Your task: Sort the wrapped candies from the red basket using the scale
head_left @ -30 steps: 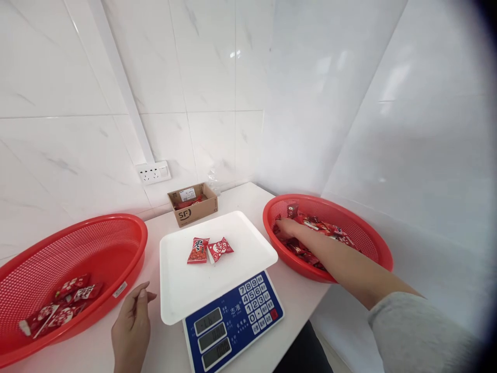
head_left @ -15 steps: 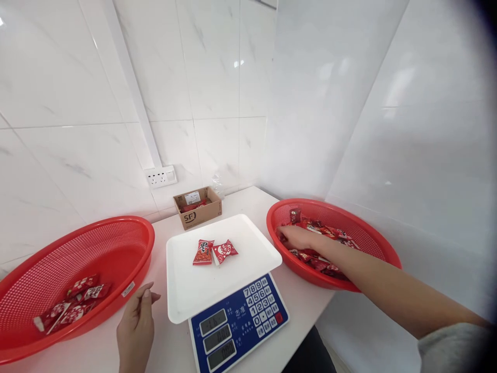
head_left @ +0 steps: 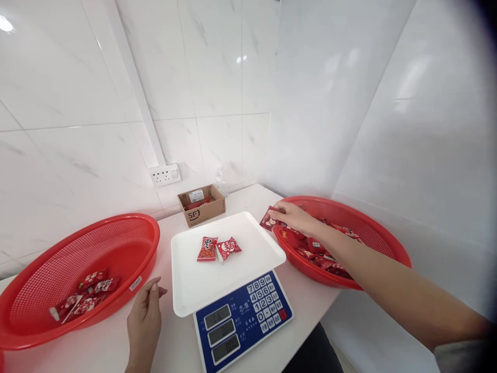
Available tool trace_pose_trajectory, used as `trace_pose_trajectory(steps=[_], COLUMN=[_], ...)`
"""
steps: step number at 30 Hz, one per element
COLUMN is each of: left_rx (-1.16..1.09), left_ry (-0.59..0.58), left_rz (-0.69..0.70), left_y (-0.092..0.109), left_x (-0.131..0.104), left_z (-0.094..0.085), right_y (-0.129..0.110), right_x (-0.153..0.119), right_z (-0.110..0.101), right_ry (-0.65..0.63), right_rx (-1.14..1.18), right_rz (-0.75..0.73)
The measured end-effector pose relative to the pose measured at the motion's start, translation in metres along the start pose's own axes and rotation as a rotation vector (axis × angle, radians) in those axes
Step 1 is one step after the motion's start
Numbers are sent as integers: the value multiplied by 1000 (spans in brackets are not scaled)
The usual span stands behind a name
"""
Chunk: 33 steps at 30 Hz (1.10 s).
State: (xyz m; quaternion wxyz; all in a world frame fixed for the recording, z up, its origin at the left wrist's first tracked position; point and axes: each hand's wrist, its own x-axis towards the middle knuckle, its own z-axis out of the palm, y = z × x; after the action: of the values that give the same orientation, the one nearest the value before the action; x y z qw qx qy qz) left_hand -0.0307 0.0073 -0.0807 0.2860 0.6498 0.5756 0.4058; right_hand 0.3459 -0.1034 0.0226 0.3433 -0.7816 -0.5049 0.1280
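My right hand [head_left: 293, 216] pinches a dark red snack packet [head_left: 268, 219] by its edge, above the near-left rim of the right red basket [head_left: 388, 246]. Many more red packets [head_left: 316, 246] lie heaped in that basket. On the white tray of the weighing scale [head_left: 194, 290] two small red packets rest side by side: one with a picture of red dates [head_left: 206, 249], one red and white [head_left: 229, 247]. Between the scale and the left red basket [head_left: 145, 243], my left hand [head_left: 145, 311] hovers with fingers curled in, nothing visible in them.
Several red packets [head_left: 87, 295] lie in the bottom of the left basket. Behind the scale stands a small cardboard box [head_left: 207, 211] with red packets inside. A clear plastic item [head_left: 220, 181] is beside it. White walls close in the back and right; a socket [head_left: 165, 175] is on the wall.
My right hand has come up out of the heap in the right basket with a dark red packet. The left hand stays beside the scale. The view has shifted slightly.
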Motion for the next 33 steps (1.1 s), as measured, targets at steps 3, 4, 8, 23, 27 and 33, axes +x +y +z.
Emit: trace_pose_trajectory(steps=[3, 4, 8, 23, 27, 33], left_rx=[-30, -40, -67, -98, -85, -88], left_ry=[-24, -29, -33, -30, -39, -38], left_rz=[-5, -2, 11, 25, 25, 40], left_y=[1, 1, 0, -7, -7, -6], left_x=[-1, -1, -2, 1, 2, 1], left_z=[0, 0, 1, 1, 2, 2], right_y=[-17, -22, -34, -58, -69, -66], right_x=[8, 11, 21, 8, -4, -5], right_z=[20, 27, 51, 75, 77, 64], right_ry=[-84, -100, -98, -290, -463, -420], right_rx=[14, 10, -25, 14, -17, -141], right_rz=[-57, -69, -83, -228, -304, -241])
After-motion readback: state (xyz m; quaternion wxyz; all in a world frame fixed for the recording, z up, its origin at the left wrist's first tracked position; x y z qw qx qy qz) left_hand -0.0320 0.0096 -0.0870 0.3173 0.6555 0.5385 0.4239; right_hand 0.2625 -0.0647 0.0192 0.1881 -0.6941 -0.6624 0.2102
